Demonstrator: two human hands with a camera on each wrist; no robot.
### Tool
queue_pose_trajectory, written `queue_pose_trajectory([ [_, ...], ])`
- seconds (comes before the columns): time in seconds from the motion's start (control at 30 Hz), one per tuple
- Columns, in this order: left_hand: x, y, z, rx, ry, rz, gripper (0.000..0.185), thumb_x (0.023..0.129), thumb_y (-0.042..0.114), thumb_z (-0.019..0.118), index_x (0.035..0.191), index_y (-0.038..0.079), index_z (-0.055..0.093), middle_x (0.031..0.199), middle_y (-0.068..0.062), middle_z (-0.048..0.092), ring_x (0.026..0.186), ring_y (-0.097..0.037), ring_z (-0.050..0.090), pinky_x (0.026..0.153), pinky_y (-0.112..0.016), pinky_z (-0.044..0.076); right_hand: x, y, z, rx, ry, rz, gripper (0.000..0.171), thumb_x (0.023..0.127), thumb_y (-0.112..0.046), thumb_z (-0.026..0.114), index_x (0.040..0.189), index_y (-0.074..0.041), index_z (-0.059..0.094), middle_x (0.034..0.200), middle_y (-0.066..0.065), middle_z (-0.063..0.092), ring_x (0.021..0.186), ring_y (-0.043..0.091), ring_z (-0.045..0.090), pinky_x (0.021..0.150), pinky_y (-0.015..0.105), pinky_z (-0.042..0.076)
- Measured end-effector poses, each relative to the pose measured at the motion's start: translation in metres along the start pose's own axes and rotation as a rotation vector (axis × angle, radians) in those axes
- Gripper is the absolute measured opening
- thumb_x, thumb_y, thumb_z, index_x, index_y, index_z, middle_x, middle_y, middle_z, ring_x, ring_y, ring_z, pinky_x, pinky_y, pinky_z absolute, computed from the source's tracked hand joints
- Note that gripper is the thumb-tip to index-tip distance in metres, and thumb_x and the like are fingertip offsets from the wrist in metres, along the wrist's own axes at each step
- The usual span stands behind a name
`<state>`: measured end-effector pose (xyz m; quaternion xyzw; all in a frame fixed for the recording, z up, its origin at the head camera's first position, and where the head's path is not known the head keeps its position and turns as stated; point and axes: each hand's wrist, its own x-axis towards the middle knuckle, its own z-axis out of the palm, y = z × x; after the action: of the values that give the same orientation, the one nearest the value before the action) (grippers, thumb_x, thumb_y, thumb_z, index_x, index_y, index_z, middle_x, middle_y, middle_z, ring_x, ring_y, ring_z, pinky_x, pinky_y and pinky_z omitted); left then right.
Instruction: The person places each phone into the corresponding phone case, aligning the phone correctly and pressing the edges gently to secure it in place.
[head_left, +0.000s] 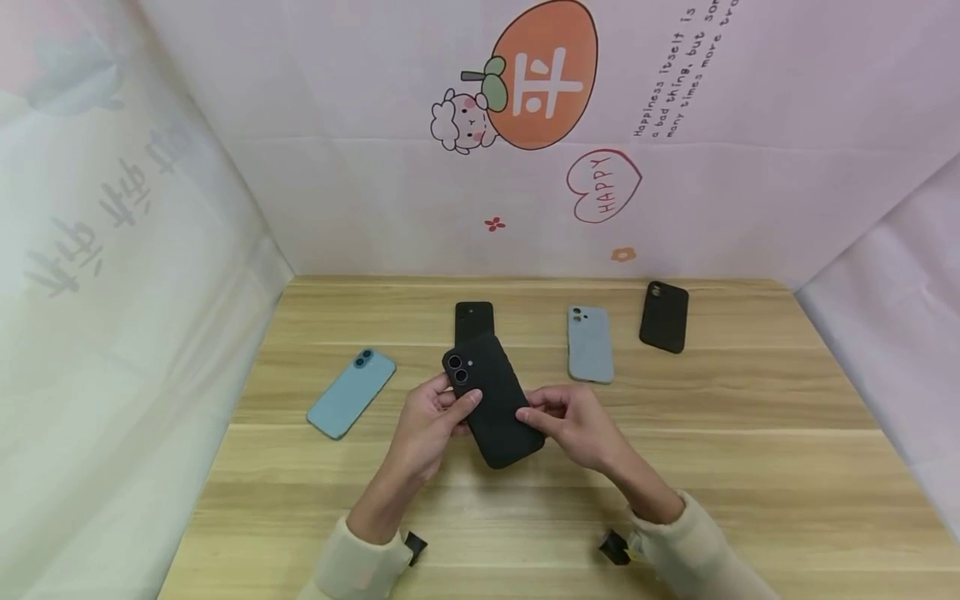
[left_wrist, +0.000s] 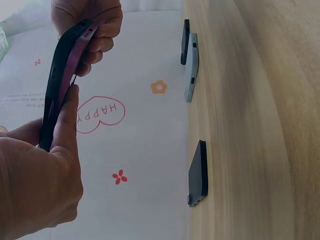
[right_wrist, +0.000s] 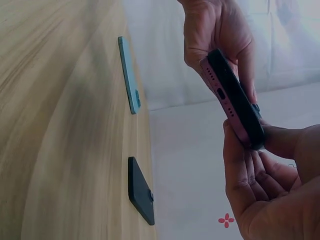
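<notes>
Wooden desk (head_left: 675, 467) with pink printed backdrop, head view: left hand (head_left: 429, 421) and right hand (head_left: 573, 421) both pinch a black-cased phone (head_left: 491, 400) above desk centre, back up; teal phone (head_left: 351, 392) lies left, black case (head_left: 474, 320) just behind, grey-blue case (head_left: 590, 344) and second black case (head_left: 664, 316) right. Left wrist view: left hand (left_wrist: 40, 185) curls on the phone (left_wrist: 60, 82) edge, pinkish body inside the case. Right wrist view: right hand (right_wrist: 265, 180) grips the phone (right_wrist: 232, 97) bottom, port end showing.
</notes>
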<state>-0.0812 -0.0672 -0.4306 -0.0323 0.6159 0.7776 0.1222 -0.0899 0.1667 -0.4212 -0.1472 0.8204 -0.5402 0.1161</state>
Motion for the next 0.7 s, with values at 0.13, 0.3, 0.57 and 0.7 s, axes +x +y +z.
queue_pose_trajectory([
  [0.13, 0.000, 0.002, -0.004, -0.047, -0.053, -0.026, 0.044, 0.103, 0.003, 0.066, 0.145, -0.002, 0.055, 0.106, -0.019, 0.078, 0.090, -0.020, 0.078, 0.073, -0.033, 0.066, 0.001, -0.001, -0.005, -0.021, -0.044, -0.059, 0.011, 0.098, -0.007, 0.075, 0.103, 0.002, 0.080, 0.087, 0.006, 0.076, 0.068, 0.006, 0.063, 0.059, 0.021, 0.052],
  [0.3, -0.001, 0.003, -0.008, -0.083, -0.148, -0.025, 0.046, 0.105, 0.011, 0.064, 0.146, -0.005, 0.049, 0.109, -0.014, 0.077, 0.091, -0.020, 0.078, 0.075, -0.038, 0.066, 0.002, -0.003, -0.016, -0.108, -0.130, -0.133, 0.008, 0.097, -0.006, 0.076, 0.089, -0.006, 0.077, 0.071, -0.006, 0.060, 0.060, 0.004, 0.048, 0.053, 0.020, 0.040],
  [0.57, -0.002, 0.000, -0.012, -0.106, -0.282, 0.004, 0.040, 0.107, 0.013, 0.061, 0.136, -0.012, 0.056, 0.102, -0.008, 0.078, 0.083, -0.022, 0.079, 0.075, -0.041, 0.066, 0.005, -0.009, -0.032, -0.216, -0.256, -0.177, 0.006, 0.097, -0.008, 0.077, 0.094, -0.010, 0.082, 0.082, -0.006, 0.075, 0.063, 0.003, 0.055, 0.055, 0.021, 0.046],
  [0.7, -0.002, -0.001, -0.010, -0.046, -0.292, -0.029, 0.039, 0.107, 0.018, 0.061, 0.130, -0.014, 0.061, 0.101, -0.007, 0.076, 0.085, -0.020, 0.077, 0.072, -0.038, 0.066, 0.006, -0.012, -0.038, -0.266, -0.315, -0.216, 0.007, 0.097, -0.010, 0.077, 0.100, -0.010, 0.084, 0.093, -0.003, 0.080, 0.074, 0.002, 0.066, 0.064, 0.024, 0.056],
])
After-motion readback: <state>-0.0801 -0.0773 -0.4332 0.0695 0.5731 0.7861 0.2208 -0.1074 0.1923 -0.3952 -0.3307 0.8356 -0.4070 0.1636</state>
